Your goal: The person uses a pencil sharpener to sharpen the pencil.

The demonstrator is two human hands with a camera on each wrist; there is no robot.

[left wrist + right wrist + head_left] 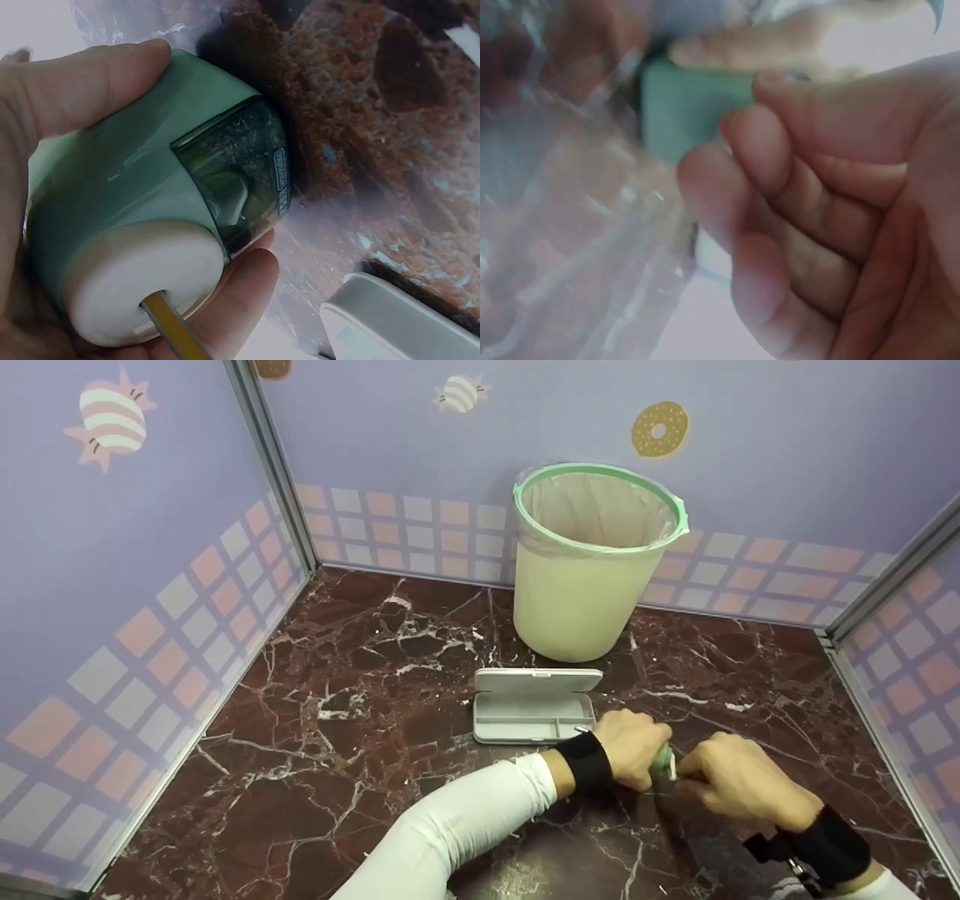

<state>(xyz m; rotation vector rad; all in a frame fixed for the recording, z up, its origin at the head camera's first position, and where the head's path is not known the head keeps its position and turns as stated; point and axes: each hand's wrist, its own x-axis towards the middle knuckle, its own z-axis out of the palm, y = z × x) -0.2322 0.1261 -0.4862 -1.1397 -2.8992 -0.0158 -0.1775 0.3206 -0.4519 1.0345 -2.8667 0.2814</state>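
A rounded green pencil sharpener (pixel 112 180) with a dark see-through shavings window (pixel 240 172) is gripped in my left hand (pixel 628 746), thumb on one side and fingers around the other. A yellow pencil (pixel 174 326) sticks out of the hole in its pale round front. On the sharpener's other side, my right hand (pixel 739 776) has its fingers curled, with thumb and index finger pinched close to the green body. What they pinch looks like the crank handle, mostly hidden and blurred in the right wrist view. Behind my left hand lies an opened light grey pencil case (pixel 532 682).
A pale yellow bin (pixel 577 600) with a green rim and a clear liner stands beyond the pencil case. Patterned lilac panels (pixel 390 442) enclose the back and sides of the dark red marbled surface (pixel 337 750).
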